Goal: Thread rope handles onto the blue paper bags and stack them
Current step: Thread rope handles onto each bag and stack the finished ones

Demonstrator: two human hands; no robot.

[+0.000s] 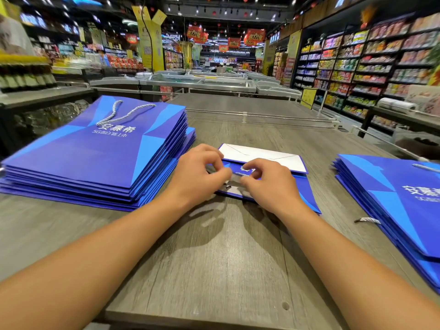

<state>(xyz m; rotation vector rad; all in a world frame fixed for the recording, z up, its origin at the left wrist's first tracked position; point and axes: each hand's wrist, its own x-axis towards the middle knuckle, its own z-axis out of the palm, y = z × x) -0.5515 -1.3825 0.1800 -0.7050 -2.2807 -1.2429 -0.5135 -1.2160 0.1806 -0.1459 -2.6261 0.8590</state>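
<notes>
A flat blue paper bag (302, 184) lies in the middle of the grey wooden table (226, 258), its white folded bottom (262, 156) turned up at the far end. My left hand (200, 172) and my right hand (266, 179) meet over the bag's near edge, fingers curled. Between them they pinch a short white-and-grey twisted rope (240, 174). The bag's holes are hidden under my fingers. A tall stack of blue bags (100, 153) stands at the left, with a rope handle (123, 113) on the top one.
A second pile of blue bags (404, 210) lies at the right, a loose rope end (367, 219) sticking out from it. Freezer cabinets (202, 82) stand beyond the table. Shop shelves (369, 67) line the right side.
</notes>
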